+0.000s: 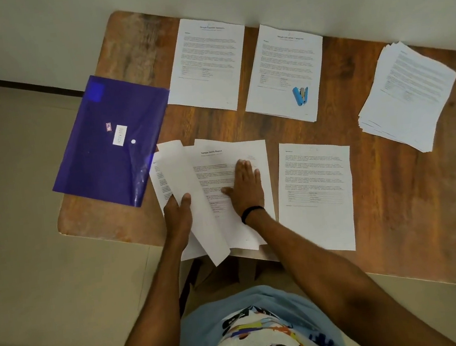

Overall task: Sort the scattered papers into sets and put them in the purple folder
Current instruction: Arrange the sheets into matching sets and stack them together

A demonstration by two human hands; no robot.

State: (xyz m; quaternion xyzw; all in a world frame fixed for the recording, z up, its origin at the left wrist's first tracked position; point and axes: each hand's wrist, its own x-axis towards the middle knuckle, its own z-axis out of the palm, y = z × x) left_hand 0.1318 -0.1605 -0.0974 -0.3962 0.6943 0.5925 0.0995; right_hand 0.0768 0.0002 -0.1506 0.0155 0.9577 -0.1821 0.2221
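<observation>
Along the near edge of a worn, brown wooden table [394,196], head view: the left hand [179,215] grips a blank-faced sheet [192,194], thumb on top and fingers beneath, lifted at a slant over a fanned set of papers [220,168] headed "Health Report". The right hand [247,187] lies flat on that set, fingers straight and close together, a black band [251,213] round the wrist. Just right of the set lies a single printed page [315,191], apart from it. The purple folder [109,140] rests closed at the table's left end, label side up, its left part overhanging the edge and its lower right corner touching the fanned set. Two further sets occupy the far side: one [208,61] beside the folder, and one [285,66] bearing a blue stapler [301,95], opened to a V. A loose, uneven stack [408,95] sits toward the right end. The table's far edge meets a pale wall [34,30]; a dark skirting strip [12,83] separates the wall from beige floor [28,224].
</observation>
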